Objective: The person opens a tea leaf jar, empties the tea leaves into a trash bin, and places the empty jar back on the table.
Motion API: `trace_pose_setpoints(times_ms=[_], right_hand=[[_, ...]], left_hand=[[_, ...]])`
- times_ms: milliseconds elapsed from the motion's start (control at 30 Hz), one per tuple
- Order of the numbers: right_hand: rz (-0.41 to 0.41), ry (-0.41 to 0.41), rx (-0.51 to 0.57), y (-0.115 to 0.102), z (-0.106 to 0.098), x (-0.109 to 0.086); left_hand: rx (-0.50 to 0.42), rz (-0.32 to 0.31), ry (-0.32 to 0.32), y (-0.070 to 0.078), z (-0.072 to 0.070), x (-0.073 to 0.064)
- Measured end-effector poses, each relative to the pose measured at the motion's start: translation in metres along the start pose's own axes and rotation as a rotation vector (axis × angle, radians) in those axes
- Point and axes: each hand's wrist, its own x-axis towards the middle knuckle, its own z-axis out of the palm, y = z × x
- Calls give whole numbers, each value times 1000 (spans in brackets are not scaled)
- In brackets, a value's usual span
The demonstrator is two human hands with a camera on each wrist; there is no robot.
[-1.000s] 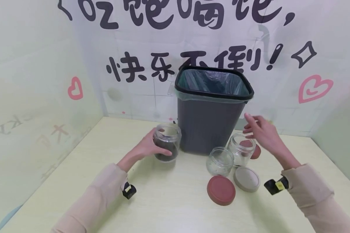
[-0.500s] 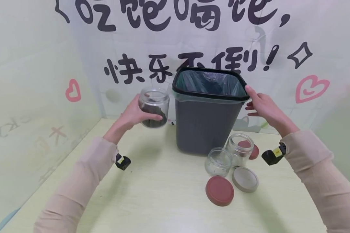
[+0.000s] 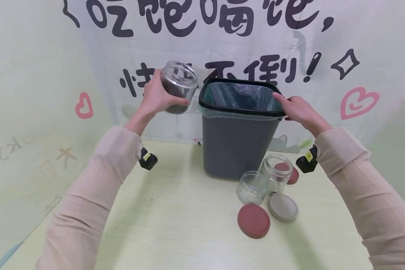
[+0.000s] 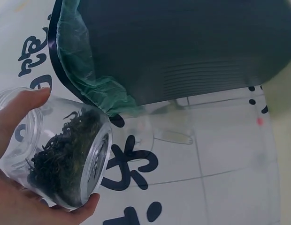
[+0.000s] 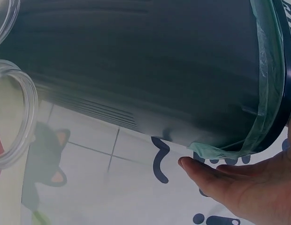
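Note:
My left hand (image 3: 159, 93) grips an open glass jar (image 3: 183, 80) in the air, left of the trash bin (image 3: 239, 146) and about level with its rim. Dark, twisted dried leaves (image 4: 65, 159), like loose tea, fill part of the jar, as the left wrist view shows. The jar tilts slightly toward the bin. At the bin's right rim, my right hand (image 3: 298, 108) holds on, its thumb over the black edge and its other fingers outside below. A green-tinted plastic liner (image 3: 246, 95) covers the bin's inside and folds over the rim.
Right of the bin's base stand two open glass jars, a short one (image 3: 252, 189) and a taller one (image 3: 277, 176). A red lid (image 3: 254, 221) and a grey lid (image 3: 283, 208) lie before them; another red lid (image 3: 293, 175) lies behind. A printed wall sheet (image 3: 175, 48) hangs behind.
My left hand has lifted the jar off the table, up to about rim height, and begun tilting it. My right hand has risen from above the taller jar onto the bin's rim.

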Motion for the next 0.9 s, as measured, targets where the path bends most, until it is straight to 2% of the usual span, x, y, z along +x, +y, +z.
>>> trace_pose_setpoints(times_ms=[100,267,600,900], right_hand=[[8,26,-70,-4,0,4],[0,21,-185,-11,-2,8],[-35,-76,-365,-26,-9,16],[-49,-134,-485,-35,-13,19]], left_hand=[[61,28,20,11,-1,7],[159,111,32,26,2,17],[386,201,17,53,14,32],[618,343,12,73,26,38]])
